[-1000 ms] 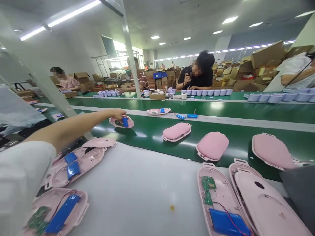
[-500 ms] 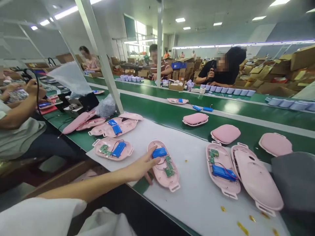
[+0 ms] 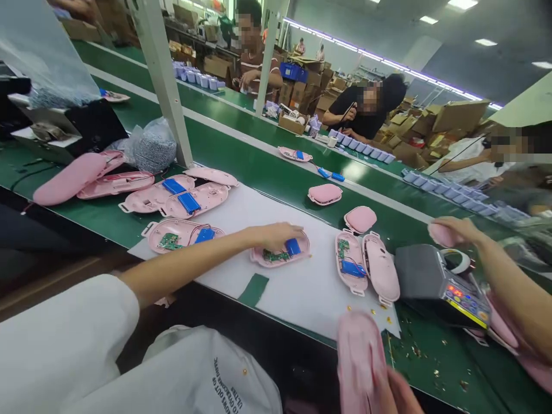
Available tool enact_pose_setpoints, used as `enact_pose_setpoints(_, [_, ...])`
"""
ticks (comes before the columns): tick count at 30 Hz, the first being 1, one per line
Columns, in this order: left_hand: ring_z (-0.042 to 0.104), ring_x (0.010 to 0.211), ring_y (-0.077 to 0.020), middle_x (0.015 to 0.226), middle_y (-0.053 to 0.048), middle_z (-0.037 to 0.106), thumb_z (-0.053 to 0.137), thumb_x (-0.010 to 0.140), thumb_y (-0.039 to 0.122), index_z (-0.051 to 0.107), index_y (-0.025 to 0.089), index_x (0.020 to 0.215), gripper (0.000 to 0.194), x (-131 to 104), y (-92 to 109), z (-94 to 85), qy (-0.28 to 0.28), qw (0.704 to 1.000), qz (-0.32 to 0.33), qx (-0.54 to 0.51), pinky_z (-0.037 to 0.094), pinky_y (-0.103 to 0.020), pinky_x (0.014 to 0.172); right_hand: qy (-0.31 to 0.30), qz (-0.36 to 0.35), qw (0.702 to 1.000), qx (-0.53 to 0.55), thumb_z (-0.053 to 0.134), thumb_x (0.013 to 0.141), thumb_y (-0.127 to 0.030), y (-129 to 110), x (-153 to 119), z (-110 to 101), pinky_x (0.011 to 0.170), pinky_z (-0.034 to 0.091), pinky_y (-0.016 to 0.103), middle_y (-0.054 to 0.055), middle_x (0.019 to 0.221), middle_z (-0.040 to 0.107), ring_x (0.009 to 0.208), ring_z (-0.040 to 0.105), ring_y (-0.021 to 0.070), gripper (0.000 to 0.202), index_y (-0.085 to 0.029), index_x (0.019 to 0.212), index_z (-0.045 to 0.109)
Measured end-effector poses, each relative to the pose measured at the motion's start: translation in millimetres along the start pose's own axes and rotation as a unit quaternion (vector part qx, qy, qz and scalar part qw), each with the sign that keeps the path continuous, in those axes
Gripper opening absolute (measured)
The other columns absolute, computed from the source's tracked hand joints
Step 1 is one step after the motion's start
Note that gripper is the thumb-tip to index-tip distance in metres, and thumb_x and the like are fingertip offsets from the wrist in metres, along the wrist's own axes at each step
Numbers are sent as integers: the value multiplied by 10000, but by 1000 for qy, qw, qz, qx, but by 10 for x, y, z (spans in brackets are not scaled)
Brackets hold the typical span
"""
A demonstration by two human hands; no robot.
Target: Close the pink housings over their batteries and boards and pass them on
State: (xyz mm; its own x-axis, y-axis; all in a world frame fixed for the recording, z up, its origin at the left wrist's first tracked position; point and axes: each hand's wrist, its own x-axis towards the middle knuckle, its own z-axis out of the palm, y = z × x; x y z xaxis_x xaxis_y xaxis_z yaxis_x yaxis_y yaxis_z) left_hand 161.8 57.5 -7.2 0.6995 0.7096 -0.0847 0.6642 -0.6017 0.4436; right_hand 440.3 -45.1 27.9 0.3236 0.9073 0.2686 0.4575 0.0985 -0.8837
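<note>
My left hand [image 3: 282, 234] reaches across the white sheet and grips the far rim of an open pink shell half [image 3: 276, 261]. Inside that shell are a blue battery pack [image 3: 293, 246] and a green circuit board [image 3: 276, 255]; my fingers partly cover it. At the bottom edge, my right hand [image 3: 390, 394] holds another pink shell [image 3: 360, 356], blurred, in front of the table edge. To the left lies a similar open shell [image 3: 190, 227] with board and battery. Another open shell [image 3: 351, 261] rests to the right beside a closed-looking one [image 3: 382, 267].
A grey device with a lit red display [image 3: 455, 291] stands at right. Behind it, a co-worker's hand [image 3: 457, 230] holds a pink piece. More pink shells [image 3: 196, 198] and a bag of small parts [image 3: 153, 146] lie left, near a metal post [image 3: 161, 86]. Yellow tape scraps [image 3: 373, 312] dot the sheet.
The view has swung right. The shell under my left hand has turned from lengthwise to crosswise. My right hand with a pink shell and a co-worker's arm have come into view.
</note>
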Motion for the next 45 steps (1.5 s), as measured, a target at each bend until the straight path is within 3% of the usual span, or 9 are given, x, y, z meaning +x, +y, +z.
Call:
enact_pose_setpoints(4, [407,1415,-286,1527,-117,451,492,891,116,481,216,1422,540,-357,-127,75,95,994,58,-3,334,-457,1147,-129,67,989,-17,680,720,-580,184,-333,423,816,572,472,81,926,728,944,691,338,347,-275,884,698])
enact_pose_setpoints(10, [418,1392,-265,1476,-149,494,417,765,-90,396,150,1462,737,-862,-453,247,138,982,-17,126,325,-435,1134,-255,75,960,-89,568,658,-542,242,402,1042,707,489,370,64,742,688,734,640,255,547,-155,1036,646])
enact_pose_setpoints(15, [624,1002,-241,1139,-143,668,391,820,-84,545,139,1332,579,-643,-623,-32,67,979,20,189,451,-342,841,-350,24,899,-261,530,786,-494,34,674,1179,699,425,322,48,797,690,742,624,220,523,-165,1168,668])
enact_pose_setpoints(18, [577,704,-201,843,-83,665,440,840,-48,653,165,1106,402,-576,-626,-262,36,982,47,179,393,-304,659,-375,-16,876,-302,610,783,-432,-116,784,1361,698,410,298,56,879,693,770,611,204,526,-165,1235,645])
enact_pose_setpoints(22, [468,554,-166,615,-17,564,494,733,-89,634,192,763,315,-654,-628,-517,41,993,33,106,344,-300,635,-453,-67,851,-256,618,709,-347,-232,937,1492,633,384,275,21,778,641,687,539,162,223,-171,840,659])
enact_pose_setpoints(27, [540,636,-168,676,-23,634,539,810,84,645,197,682,200,-828,-688,-622,62,997,-43,17,358,-289,655,-388,14,918,-74,653,653,-440,-270,1008,1367,549,439,267,18,793,643,631,545,153,317,-185,831,587])
enact_pose_setpoints(32, [616,747,-161,797,-14,692,596,839,208,668,168,788,97,-887,-420,-264,258,934,-109,-223,445,-261,713,-161,68,983,53,778,562,-380,-116,756,1319,669,583,373,63,977,685,808,660,235,545,-191,1037,591])
enact_pose_setpoints(36, [611,863,-183,860,-30,676,607,915,273,661,165,843,141,-748,-127,79,409,836,-145,-336,492,-314,835,-170,87,974,118,822,585,-356,24,432,1324,919,560,495,104,1120,691,1010,668,292,643,-159,1165,626])
enact_pose_setpoints(45, [622,1016,-202,1122,-72,635,715,867,203,709,187,827,43,-553,-93,319,520,765,-151,-349,515,-362,937,-177,63,969,160,822,694,-366,-111,-9,1323,909,575,490,130,1154,682,1056,658,288,695,-156,1307,569])
